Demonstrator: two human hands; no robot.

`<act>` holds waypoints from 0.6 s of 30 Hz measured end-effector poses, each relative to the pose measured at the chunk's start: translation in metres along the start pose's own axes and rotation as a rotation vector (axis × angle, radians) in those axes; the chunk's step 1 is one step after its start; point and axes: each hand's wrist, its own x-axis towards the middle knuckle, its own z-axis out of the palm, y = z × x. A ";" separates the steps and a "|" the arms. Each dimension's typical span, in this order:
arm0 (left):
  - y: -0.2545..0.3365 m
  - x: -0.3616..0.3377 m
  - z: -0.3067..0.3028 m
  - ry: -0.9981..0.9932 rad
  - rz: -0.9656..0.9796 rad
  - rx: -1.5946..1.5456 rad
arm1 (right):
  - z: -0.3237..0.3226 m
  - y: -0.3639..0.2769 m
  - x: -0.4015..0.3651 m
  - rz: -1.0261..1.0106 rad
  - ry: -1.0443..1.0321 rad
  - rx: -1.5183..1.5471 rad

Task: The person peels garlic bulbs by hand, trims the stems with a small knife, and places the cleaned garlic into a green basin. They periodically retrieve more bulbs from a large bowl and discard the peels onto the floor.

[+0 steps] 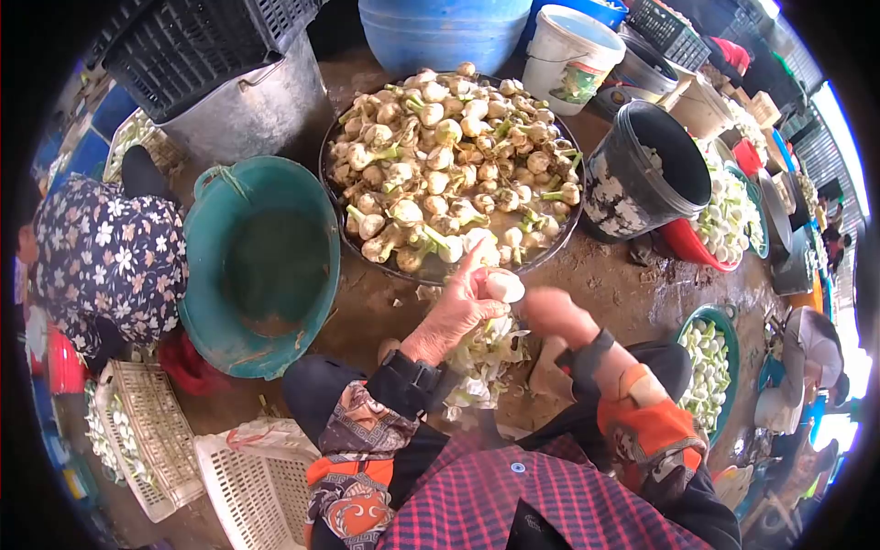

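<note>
The fingers point(472, 262) of my left hand point(458, 312) are bent in partway, the index poking up, and they have hold of a white bulb point(504, 286), garlic or onion by its look. My right hand point(557, 316) is just to the right of it, a blur; I cannot tell how far its fingers are parted or whether there is a blade between them.

The bulb is just on my side of the near edge of the wide round pan point(548, 249), above a heap of pale peelings point(484, 362) between my knees. Inside the pan, brown-skinned bulbs point(440, 151) with cut green stalks are piled from the far edge almost to the near one. Over by my right knee, a green basin point(733, 353) carries white bulbs point(704, 371) heaped up to its rim.

I judge I am at the skinning of this one bulb, and near its end, since the side I can see is clean and white. To my mind the next move calls for a light turn in my left grip, to check for skin on the hidden side, with my right fingers well clear of that raised index.
</note>
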 end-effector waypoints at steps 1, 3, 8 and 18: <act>-0.003 0.002 -0.004 0.024 0.011 0.001 | 0.002 -0.006 -0.008 0.075 -0.091 0.015; -0.003 0.004 -0.009 0.155 -0.118 -0.013 | 0.001 0.003 -0.011 0.124 0.241 0.396; -0.009 0.024 -0.025 0.339 -0.091 -0.399 | -0.026 0.055 0.015 0.306 0.618 0.556; -0.020 0.025 -0.021 0.424 -0.272 -0.315 | -0.034 0.156 0.142 0.244 0.626 -0.158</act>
